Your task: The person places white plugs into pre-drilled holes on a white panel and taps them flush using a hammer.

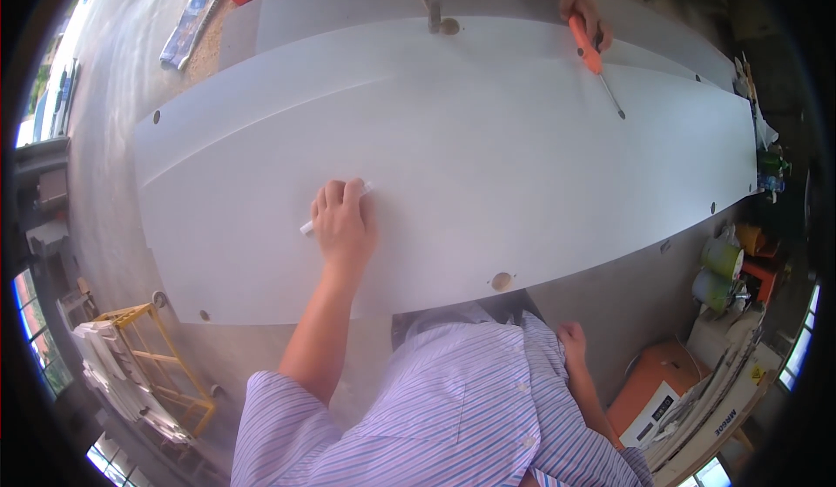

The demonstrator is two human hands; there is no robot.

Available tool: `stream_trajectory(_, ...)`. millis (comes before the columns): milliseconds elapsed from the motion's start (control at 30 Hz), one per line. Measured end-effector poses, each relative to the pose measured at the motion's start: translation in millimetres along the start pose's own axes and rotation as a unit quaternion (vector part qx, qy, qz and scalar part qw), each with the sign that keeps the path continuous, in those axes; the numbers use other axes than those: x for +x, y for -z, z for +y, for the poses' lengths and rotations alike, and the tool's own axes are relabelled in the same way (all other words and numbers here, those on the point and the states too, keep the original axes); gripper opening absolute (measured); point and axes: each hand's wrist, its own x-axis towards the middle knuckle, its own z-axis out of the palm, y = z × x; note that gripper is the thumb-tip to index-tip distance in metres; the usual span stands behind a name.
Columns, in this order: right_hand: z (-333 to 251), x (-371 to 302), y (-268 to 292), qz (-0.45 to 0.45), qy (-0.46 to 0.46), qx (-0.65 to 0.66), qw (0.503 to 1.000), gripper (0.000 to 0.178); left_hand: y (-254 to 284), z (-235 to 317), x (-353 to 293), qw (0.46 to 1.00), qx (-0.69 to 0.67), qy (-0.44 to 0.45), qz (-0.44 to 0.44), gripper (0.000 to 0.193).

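A large, pale white panel (pixel 488 165) spreads out in front of me, with round holes near its edges. On its left half, my left hand (pixel 342 217) is closed over a short white rod (pixel 307 227), whose two ends stick out past my fingers. My right hand (pixel 572 341) hangs at my side below the panel's near edge, its fingers curled and nothing visible in them. Across the panel, another person's hand (pixel 582 10) grips an orange-handled tool (pixel 585 47) with a thin metal shaft. That person's other hand holds a hammer-like tool (pixel 432 15) beside a hole.
To the left stands a yellow metal frame cart (pixel 161 361) next to stacked white strips (pixel 117 374). An orange-brown carton (pixel 653 382) and flat boards (pixel 723 400) are at the lower right. Green cans (pixel 721 259) sit farther right. A plastic bag (pixel 190 25) lies at the far left.
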Motion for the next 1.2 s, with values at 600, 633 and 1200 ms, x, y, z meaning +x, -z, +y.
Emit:
stream_trajectory(600, 24, 13, -4, -0.010, -0.026, 0.031, 0.999, 0.028, 2, -1, 0, 1.000, -0.005, -0.003, -0.001, 0.017)
stream_trajectory(633, 24, 13, -5, -0.011, -0.027, 0.040, 0.999, 0.029, 2, -1, 0, 1.000, -0.005, -0.005, -0.001, 0.017)
stream_trajectory(1200, 10, 10, -19, 0.004, -0.026, 0.048, 0.999, 0.035, 3, 2, 0, 1.000, 0.000, -0.001, -0.005, 0.015)
